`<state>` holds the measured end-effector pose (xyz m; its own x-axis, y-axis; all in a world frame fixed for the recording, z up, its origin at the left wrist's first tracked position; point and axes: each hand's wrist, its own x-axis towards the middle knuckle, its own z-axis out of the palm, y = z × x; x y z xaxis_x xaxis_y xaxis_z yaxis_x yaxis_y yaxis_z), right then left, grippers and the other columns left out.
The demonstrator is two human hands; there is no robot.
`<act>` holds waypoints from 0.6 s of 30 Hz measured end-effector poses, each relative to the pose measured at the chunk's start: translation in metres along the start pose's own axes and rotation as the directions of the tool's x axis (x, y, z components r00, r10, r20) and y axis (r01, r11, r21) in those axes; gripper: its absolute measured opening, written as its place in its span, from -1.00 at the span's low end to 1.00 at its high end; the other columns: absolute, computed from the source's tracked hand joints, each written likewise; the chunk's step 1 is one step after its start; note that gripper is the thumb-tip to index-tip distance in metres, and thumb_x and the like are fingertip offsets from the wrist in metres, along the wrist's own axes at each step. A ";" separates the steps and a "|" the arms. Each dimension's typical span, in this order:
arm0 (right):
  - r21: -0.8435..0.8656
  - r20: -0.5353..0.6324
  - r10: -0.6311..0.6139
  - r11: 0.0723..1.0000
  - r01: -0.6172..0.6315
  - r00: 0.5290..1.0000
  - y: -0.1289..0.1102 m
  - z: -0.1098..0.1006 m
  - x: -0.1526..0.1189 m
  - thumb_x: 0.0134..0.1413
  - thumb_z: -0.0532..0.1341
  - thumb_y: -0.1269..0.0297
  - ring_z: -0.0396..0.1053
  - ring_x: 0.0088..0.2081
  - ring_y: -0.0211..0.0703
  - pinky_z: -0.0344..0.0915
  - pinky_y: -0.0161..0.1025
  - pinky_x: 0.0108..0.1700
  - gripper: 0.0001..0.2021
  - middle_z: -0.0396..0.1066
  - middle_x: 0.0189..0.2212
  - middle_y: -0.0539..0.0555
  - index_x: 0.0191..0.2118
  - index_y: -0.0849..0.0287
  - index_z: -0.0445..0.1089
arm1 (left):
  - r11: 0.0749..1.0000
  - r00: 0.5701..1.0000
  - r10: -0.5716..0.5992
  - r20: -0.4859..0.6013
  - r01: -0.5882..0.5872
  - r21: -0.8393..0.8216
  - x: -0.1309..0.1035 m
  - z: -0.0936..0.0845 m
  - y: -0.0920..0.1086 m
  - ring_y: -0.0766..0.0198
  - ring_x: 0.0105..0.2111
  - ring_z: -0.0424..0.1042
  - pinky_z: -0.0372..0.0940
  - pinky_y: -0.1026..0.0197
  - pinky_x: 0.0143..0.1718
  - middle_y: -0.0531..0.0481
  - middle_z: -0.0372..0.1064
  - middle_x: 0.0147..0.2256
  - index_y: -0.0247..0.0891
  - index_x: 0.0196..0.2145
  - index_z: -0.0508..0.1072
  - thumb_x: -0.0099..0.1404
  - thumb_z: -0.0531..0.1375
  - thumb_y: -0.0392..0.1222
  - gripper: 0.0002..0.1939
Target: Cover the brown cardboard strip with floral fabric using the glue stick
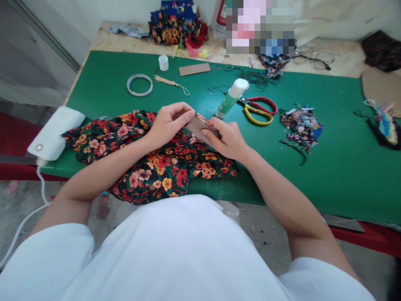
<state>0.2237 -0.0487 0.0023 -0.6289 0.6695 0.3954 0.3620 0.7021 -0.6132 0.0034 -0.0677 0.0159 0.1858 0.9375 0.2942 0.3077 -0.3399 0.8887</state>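
Note:
My left hand (pixel 171 123) pinches the upper left end of a small brown cardboard strip (pixel 198 130), whose far edge is lined with floral cloth. Closed on the strip's other end, my right hand (pixel 230 138) has its thumb lying on the cardboard. A large crumpled floral fabric (pixel 163 169) in black, red, orange and pink lies under both hands and hangs over the near table edge. Just beyond the right hand a green and white glue stick (pixel 231 99) stands without its cap; a white cap (pixel 163 62) is farther back. Scissors (pixel 259 121) with red and yellow handles lie beside the glue stick.
The green table (pixel 328 167) also bears a tape ring (pixel 128 85), a cream tassel (pixel 167 81), another cardboard strip (pixel 194 70) and a heap of fabric scraps (pixel 300 125). A white corded device (pixel 53 136) sits at the left edge. Eyeglasses (pixel 316 62) lie at the back.

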 end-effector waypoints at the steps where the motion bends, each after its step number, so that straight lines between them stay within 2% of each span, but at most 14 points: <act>1: 0.003 -0.025 0.006 1.000 -0.006 1.000 0.000 0.000 0.000 0.36 0.11 0.10 -0.01 -0.62 -0.30 -0.08 -0.23 -0.45 -0.73 0.03 -0.63 -0.15 -0.36 0.06 0.09 | 1.000 1.000 0.003 0.005 -0.003 -0.013 0.000 0.001 0.000 0.32 -0.43 0.30 0.24 0.22 -0.36 0.04 0.37 -0.45 -0.20 -0.37 0.42 0.36 0.14 0.43 -0.41; 5: 0.019 -0.109 0.060 0.998 -0.058 0.992 -0.002 -0.002 0.001 0.40 0.10 -0.07 -0.01 -0.56 -0.28 -0.05 -0.22 -0.43 -0.62 0.05 -0.59 -0.12 -0.37 0.06 0.11 | 0.999 0.998 -0.024 0.051 0.026 -0.022 -0.002 0.002 -0.002 0.30 -0.44 0.34 0.27 0.22 -0.34 0.06 0.37 -0.50 -0.19 -0.41 0.36 0.39 0.12 0.40 -0.43; 8: 0.036 -0.115 0.086 0.996 -0.083 0.990 -0.003 -0.003 0.001 0.41 0.07 -0.17 -0.05 -0.54 -0.28 -0.05 -0.22 -0.42 -0.54 0.01 -0.59 -0.12 -0.38 0.07 0.09 | 0.999 0.998 -0.042 0.049 0.041 0.019 -0.003 0.002 -0.003 0.30 -0.46 0.36 0.27 0.23 -0.35 0.06 0.39 -0.52 -0.19 -0.42 0.35 0.42 0.11 0.36 -0.45; 13: 0.057 -0.103 0.081 0.996 -0.076 0.991 -0.002 -0.002 0.001 0.41 0.05 -0.23 -0.04 -0.53 -0.29 -0.04 -0.22 -0.42 -0.51 0.02 -0.58 -0.12 -0.39 0.07 0.08 | 0.989 1.000 -0.021 0.005 0.020 0.149 -0.005 -0.002 -0.001 0.32 -0.50 0.31 0.20 0.23 -0.39 0.07 0.38 -0.56 -0.20 -0.45 0.38 0.45 0.11 0.31 -0.45; 18: 0.098 -0.123 0.066 0.994 -0.055 0.990 -0.004 -0.003 0.002 0.40 0.06 -0.23 -0.05 -0.52 -0.29 -0.05 -0.21 -0.41 -0.50 0.02 -0.56 -0.11 -0.40 0.07 0.08 | 0.988 1.000 0.001 0.011 -0.003 0.156 -0.005 -0.004 0.003 0.32 -0.51 0.30 0.18 0.23 -0.41 0.06 0.39 -0.56 -0.20 -0.44 0.41 0.46 0.10 0.32 -0.45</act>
<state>0.2229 -0.0492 0.0070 -0.5136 0.7395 0.4351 0.3266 0.6375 -0.6978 0.0000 -0.0731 0.0186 0.1962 0.9363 0.2913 0.4493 -0.3499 0.8220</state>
